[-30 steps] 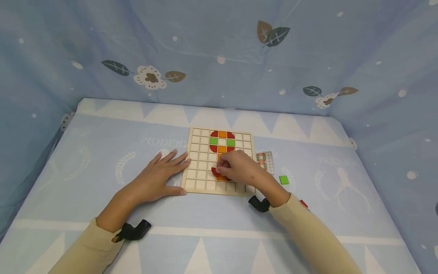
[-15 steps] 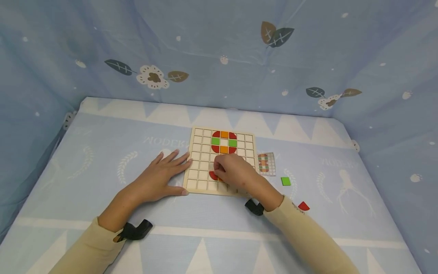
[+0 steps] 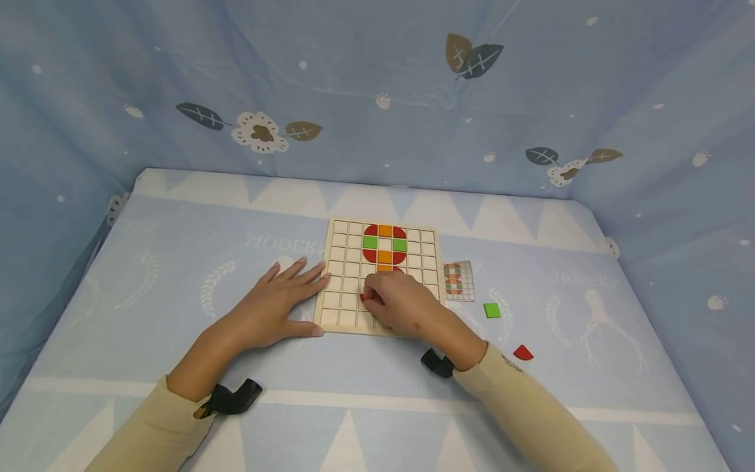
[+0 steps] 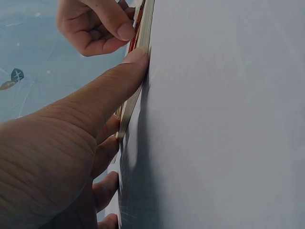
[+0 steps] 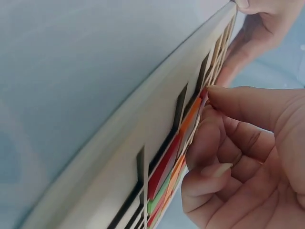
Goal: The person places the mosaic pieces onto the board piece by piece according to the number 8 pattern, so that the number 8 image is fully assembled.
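My left hand (image 3: 271, 308) lies spread out, its fingertips and thumb touching the left edge of a wooden grid board (image 3: 334, 301). In the left wrist view, the thumb (image 4: 119, 78) rests along the board's rim. Over the lower middle of the board, my right hand (image 3: 404, 305) has curled fingers and pinches a red quarter-circle tile (image 5: 204, 93) at a grid cell. Its fingers partly hide that tile. Red, orange (image 3: 385, 257) and green (image 3: 369, 242) tiles form a ring in the upper rows. Beneath the right hand, more tiles are partly covered.
Right of the board lies a pattern card (image 3: 459, 280). A loose green square tile (image 3: 492, 310) and a loose red quarter-circle tile (image 3: 523, 353) are farther right on the cloth-covered table (image 3: 330, 426). Patterned blue curtains (image 3: 377, 131) surround the table.
My right hand has shifted slightly left and down over the red tile, uncovering the loose red tile near its sleeve. The left hand stays at the board's edge.
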`<state>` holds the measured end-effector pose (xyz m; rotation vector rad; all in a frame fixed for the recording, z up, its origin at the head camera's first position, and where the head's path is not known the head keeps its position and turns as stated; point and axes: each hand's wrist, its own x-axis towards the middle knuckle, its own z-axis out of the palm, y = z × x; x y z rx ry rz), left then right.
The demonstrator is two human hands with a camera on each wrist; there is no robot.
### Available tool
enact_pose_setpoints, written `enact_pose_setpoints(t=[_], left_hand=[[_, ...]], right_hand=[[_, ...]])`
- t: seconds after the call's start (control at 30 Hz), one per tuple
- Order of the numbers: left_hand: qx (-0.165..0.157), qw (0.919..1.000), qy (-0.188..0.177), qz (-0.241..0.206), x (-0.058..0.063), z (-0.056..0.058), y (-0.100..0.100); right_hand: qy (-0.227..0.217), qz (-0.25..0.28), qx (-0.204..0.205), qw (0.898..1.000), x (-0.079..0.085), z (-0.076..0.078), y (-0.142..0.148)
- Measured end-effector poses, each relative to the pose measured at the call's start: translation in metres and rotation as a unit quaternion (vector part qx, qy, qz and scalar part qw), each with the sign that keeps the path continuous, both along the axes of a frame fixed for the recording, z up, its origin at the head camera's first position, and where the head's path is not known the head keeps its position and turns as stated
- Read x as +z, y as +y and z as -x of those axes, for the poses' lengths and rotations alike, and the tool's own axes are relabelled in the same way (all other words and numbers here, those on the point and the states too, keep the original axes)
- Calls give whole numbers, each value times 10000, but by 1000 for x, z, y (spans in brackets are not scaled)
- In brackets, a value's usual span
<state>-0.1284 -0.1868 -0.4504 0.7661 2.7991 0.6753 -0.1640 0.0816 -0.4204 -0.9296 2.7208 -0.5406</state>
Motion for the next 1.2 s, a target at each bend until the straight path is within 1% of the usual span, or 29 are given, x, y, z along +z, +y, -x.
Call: enact_pose_setpoints(t=[0.13,0.27,0.43,0.6,0.77,0.97,1.07,1.2], left_hand=[[22,10000,-17,23,0,0,0],[27,10000,-20,35,0,-1,2],[16,10000,-13,19,0,-1,2],[3,10000,-16,10,1,-1,1],[-7,10000,-15,-38,1,-1,1],[-10,10000,-43,-57,2,-1,0],[-22,9999,-46,-97,2,0,-1],[-39,9999,-68,-93,2,1,-1]], right_hand=[[2,207,-154,9997,3,-4,14],[-54,330,-443,9985,10,-9,40],[-67,457,-864,9952,21,-13,85],[5,549,-1108,9923,32,-18,134],[-78,279,-1312,9909,42,-29,170],[-315,-42,-1433,9892,48,-43,199],[-677,-276,-1620,9841,46,-50,209],[-1238,-703,-1874,9719,38,-60,221]])
